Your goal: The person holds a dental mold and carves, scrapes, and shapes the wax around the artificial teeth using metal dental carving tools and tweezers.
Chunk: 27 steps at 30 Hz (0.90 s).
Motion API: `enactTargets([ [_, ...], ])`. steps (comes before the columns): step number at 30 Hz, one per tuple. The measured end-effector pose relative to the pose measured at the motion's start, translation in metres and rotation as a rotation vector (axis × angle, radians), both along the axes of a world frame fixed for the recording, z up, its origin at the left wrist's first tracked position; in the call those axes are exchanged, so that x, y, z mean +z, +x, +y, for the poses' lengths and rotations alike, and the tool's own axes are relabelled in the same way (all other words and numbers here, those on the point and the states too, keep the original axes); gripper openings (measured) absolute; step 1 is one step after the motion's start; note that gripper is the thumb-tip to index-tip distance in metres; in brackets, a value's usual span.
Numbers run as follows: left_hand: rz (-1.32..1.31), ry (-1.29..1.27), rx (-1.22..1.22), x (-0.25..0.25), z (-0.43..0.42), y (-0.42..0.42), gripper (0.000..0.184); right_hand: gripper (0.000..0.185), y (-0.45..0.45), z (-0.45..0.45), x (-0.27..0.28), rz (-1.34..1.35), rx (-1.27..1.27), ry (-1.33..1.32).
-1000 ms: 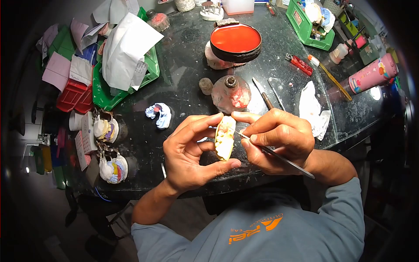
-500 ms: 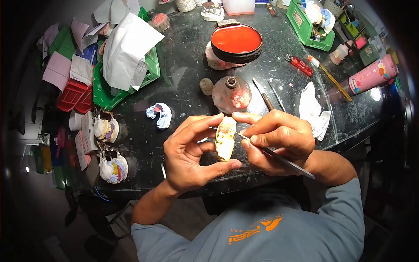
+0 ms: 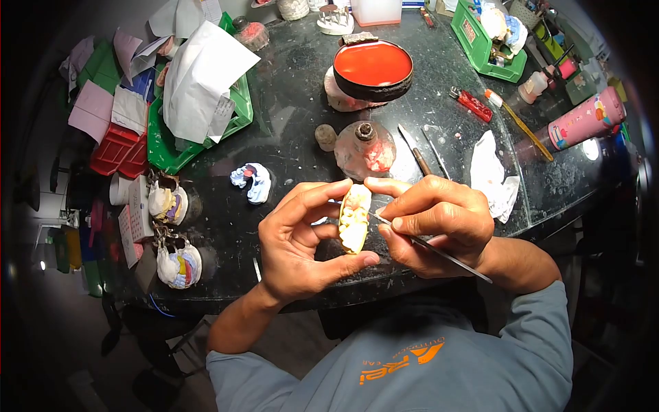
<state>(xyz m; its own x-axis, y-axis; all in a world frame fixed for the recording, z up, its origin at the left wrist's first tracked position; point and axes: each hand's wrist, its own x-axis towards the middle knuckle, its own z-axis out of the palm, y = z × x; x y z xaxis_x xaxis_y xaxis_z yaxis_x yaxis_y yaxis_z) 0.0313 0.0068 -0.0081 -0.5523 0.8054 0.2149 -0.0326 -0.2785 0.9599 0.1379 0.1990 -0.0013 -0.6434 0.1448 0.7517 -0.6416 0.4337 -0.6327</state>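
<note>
Between the fingertips and thumb of my left hand (image 3: 298, 240) is a yellow dental model (image 3: 353, 220), held upright lengthwise. My right hand (image 3: 439, 223) grips a thin metal tool (image 3: 449, 257), its fine tip close to the model's right side; whether it touches cannot be made out. One right finger rests at the top end of the model. Just beyond the hands stands a round glass burner (image 3: 357, 154) with a metal neck and reddish material. A knife (image 3: 414, 150) and a thin metal instrument (image 3: 435, 151) lie right of it.
A dish of red wax (image 3: 373, 65) stands farther back. At left are a blue-white model (image 3: 252, 182), two articulated models (image 3: 178, 262) and a green bin (image 3: 165, 159) with papers. Right are a red lighter (image 3: 471, 105), a toothbrush (image 3: 525, 128), crumpled tissue (image 3: 493, 177) and a pink bottle (image 3: 587, 118).
The tool's tip has drawn slightly back from the model's upper surface toward its right edge, and my right fingers have shifted a little. My left hand keeps its hold.
</note>
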Motion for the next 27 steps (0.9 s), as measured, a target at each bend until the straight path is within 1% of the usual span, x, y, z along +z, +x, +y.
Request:
enactTargets([
  [2, -0.155, -0.015, -0.049, 0.001, -0.002, -0.002, 0.079, 0.015, 0.000, 0.001, 0.003, -0.006, 0.020, -0.014],
  [5, -0.468, -0.083, -0.152, 0.008, -0.006, -0.010, 0.076, 0.016, -0.005, 0.005, -0.001, 0.001, 0.010, -0.082],
  [6, -0.503, -0.062, -0.166, 0.007, -0.006, -0.012, 0.074, 0.017, -0.006, 0.010, -0.005, -0.001, 0.041, -0.083],
  [8, -0.574, -0.023, -0.196, 0.001, -0.006, -0.017, 0.072, 0.017, -0.006, 0.003, -0.008, -0.035, 0.019, -0.310],
  [9, -0.574, -0.004, -0.206, -0.002, -0.006, -0.018, 0.069, 0.018, -0.004, 0.004, -0.009, -0.090, 0.034, -0.416],
  [10, -0.590, 0.002, -0.202, -0.004, -0.006, -0.019, 0.067, 0.018, -0.007, 0.004, -0.008, -0.088, 0.034, -0.465],
  [12, -0.622, 0.013, -0.198, -0.005, -0.006, -0.020, 0.065, 0.016, -0.011, 0.013, -0.004, -0.126, -0.032, -0.380],
  [13, -0.596, 0.034, -0.194, -0.005, -0.004, -0.020, 0.053, 0.015, -0.010, 0.013, 0.001, -0.195, -0.076, -0.400],
  [16, -0.519, -0.026, -0.151, -0.009, -0.004, -0.020, 0.055, 0.017, -0.013, 0.017, 0.005, -0.238, -0.094, -0.433],
  [19, -0.513, -0.007, -0.160, -0.011, -0.006, -0.022, 0.048, 0.017, -0.016, 0.017, 0.002, -0.234, -0.090, -0.481],
  [22, -0.485, 0.021, -0.183, -0.012, -0.006, -0.024, 0.046, 0.019, -0.013, 0.018, 0.009, -0.308, -0.078, -0.442],
  [25, -0.429, 0.019, -0.168, -0.012, -0.006, -0.023, 0.043, 0.019, -0.013, 0.016, 0.008, -0.320, -0.054, -0.506],
  [27, -0.405, 0.008, -0.129, -0.009, -0.006, -0.021, 0.040, 0.019, -0.014, 0.015, 0.005, -0.295, -0.049, -0.492],
])
